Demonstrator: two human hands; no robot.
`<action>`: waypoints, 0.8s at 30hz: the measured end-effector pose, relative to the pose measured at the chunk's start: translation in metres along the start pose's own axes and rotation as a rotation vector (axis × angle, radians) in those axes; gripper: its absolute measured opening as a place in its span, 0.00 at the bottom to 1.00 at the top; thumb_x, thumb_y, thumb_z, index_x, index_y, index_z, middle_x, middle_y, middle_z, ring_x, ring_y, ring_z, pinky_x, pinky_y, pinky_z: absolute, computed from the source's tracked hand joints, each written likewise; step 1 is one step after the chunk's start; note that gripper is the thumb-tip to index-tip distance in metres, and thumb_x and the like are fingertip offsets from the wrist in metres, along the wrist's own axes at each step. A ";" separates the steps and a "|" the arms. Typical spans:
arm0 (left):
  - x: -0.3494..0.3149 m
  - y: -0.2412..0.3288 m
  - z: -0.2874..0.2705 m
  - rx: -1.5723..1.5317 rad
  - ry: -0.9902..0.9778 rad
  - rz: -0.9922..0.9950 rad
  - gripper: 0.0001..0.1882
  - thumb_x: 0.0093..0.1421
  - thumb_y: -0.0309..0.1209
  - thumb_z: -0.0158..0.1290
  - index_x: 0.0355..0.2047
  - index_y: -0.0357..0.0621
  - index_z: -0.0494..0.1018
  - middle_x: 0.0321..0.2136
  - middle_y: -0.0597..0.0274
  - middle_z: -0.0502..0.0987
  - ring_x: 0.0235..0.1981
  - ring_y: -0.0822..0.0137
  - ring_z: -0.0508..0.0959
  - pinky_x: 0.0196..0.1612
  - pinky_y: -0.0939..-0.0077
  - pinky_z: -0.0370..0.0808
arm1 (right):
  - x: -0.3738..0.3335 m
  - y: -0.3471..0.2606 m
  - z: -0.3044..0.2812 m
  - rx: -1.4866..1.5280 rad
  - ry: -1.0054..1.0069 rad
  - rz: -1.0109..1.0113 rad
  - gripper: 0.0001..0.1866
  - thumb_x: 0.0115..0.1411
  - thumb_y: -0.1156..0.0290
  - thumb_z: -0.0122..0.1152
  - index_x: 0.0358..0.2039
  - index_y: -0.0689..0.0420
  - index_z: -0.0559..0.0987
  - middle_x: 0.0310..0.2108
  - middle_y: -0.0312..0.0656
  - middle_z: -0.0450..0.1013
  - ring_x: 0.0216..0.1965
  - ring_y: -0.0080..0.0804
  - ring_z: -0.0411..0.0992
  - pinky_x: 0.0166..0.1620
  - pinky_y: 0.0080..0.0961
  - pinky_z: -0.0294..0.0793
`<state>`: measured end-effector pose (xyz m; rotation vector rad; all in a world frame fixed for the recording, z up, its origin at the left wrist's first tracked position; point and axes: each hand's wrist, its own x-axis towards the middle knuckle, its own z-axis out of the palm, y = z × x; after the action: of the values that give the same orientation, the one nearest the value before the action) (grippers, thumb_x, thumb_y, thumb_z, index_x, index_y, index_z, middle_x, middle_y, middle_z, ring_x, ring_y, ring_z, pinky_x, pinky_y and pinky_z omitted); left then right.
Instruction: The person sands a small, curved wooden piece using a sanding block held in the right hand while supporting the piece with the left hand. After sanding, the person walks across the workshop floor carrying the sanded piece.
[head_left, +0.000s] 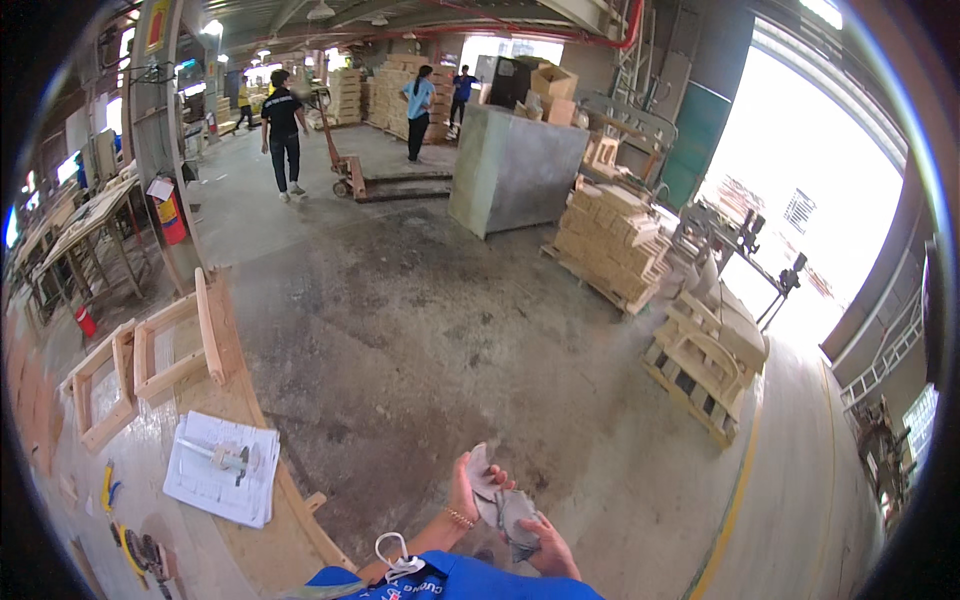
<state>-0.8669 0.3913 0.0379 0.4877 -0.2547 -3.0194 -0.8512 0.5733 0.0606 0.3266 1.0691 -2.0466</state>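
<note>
Low in the middle of the head view, my left hand (463, 492), with a beaded bracelet at its wrist, is closed round a thin grey piece (481, 470) with a pointed upper end. Beside it my right hand (550, 547) grips a second grey piece (518, 508), darker at its lower edge. The two pieces meet or overlap between my hands; whether they are cloth, gloves or sheet is too small to tell. Some of my fingers are hidden behind them. Both hands are in front of my blue top, above the concrete floor.
At left, a wooden workbench (235, 350) holds wooden frames (105, 385), papers (215, 500) with a caliper (232, 457) on them, and hand tools (130, 550). Stacked wood (610, 240) on pallets, a grey metal box (515, 165), a pallet jack (345, 170) and several people stand farther off.
</note>
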 end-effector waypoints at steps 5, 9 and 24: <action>0.041 0.059 0.018 -0.099 0.083 0.204 0.20 0.54 0.52 0.45 0.39 0.54 0.68 0.23 0.62 0.70 0.29 0.61 0.72 0.40 0.52 0.71 | 0.090 -0.053 0.043 -0.155 -0.159 0.131 0.20 0.55 0.81 0.53 0.49 0.57 0.65 0.45 0.42 0.69 0.43 0.37 0.71 0.45 0.40 0.74; 0.063 0.171 -0.008 -0.176 0.257 0.529 0.17 0.52 0.51 0.45 0.30 0.53 0.69 0.25 0.64 0.73 0.31 0.60 0.75 0.39 0.51 0.71 | 0.172 -0.069 0.100 -0.263 -0.324 0.307 0.20 0.55 0.79 0.54 0.49 0.57 0.64 0.42 0.43 0.70 0.40 0.37 0.73 0.41 0.34 0.76; 0.184 0.392 -0.026 -0.145 0.128 0.518 0.28 0.58 0.58 0.38 0.51 0.57 0.64 0.40 0.57 0.72 0.45 0.54 0.72 0.47 0.52 0.68 | 0.410 -0.110 0.350 -0.358 -0.368 0.234 0.25 0.54 0.78 0.57 0.52 0.57 0.63 0.44 0.43 0.70 0.43 0.36 0.72 0.44 0.33 0.73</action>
<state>-1.0152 -0.0160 0.0261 0.5062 -0.1269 -2.4719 -1.1590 0.1206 0.1175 -0.1027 1.0809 -1.5920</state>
